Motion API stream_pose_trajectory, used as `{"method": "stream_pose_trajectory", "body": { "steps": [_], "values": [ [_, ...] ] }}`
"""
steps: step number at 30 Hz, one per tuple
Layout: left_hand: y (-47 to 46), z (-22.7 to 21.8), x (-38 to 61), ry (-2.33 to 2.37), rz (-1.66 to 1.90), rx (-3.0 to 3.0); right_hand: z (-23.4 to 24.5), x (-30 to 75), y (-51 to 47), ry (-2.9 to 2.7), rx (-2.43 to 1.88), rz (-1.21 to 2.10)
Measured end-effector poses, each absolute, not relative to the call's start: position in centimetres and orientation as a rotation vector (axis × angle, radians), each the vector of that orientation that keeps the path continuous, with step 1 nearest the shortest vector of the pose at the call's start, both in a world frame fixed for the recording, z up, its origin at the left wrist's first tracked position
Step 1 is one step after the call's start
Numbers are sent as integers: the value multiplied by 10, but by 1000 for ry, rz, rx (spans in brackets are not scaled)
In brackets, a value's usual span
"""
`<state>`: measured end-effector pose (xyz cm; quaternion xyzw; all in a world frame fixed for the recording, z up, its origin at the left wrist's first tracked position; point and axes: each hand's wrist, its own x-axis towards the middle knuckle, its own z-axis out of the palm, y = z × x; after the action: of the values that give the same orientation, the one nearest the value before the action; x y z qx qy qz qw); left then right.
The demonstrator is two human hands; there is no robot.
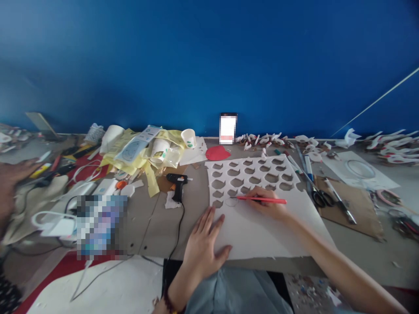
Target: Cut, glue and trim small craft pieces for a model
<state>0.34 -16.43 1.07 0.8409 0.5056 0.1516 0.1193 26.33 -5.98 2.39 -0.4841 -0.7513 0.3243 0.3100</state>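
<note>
A white sheet lies in front of me, with several rows of shaped holes cut through its far half. My left hand rests flat over its left edge, fingers stretched out and holding nothing. Pinched in my right hand is a slim red craft knife, its thin dark tip at the sheet's surface. The tip is beside a faint rounded outline, just nearer to me than the holes. Whether the blade is through the sheet cannot be made out.
Left of the sheet is a black glue gun with its cord. Paper cups and yellow packets lie behind it. To the right are scissors and a cutter on cardboard. Another person's hand is at far left.
</note>
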Motion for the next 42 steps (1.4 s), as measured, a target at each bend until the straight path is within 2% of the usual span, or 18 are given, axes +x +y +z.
{"method": "stream_pose_trajectory", "body": {
  "steps": [11,42],
  "values": [
    [-164,5,5,1519,492,2529,46,258,-62,-2274,-1247,689],
    [-165,7,8,1526,490,2489,65,266,-68,-2339,-1301,710]
  ]
}}
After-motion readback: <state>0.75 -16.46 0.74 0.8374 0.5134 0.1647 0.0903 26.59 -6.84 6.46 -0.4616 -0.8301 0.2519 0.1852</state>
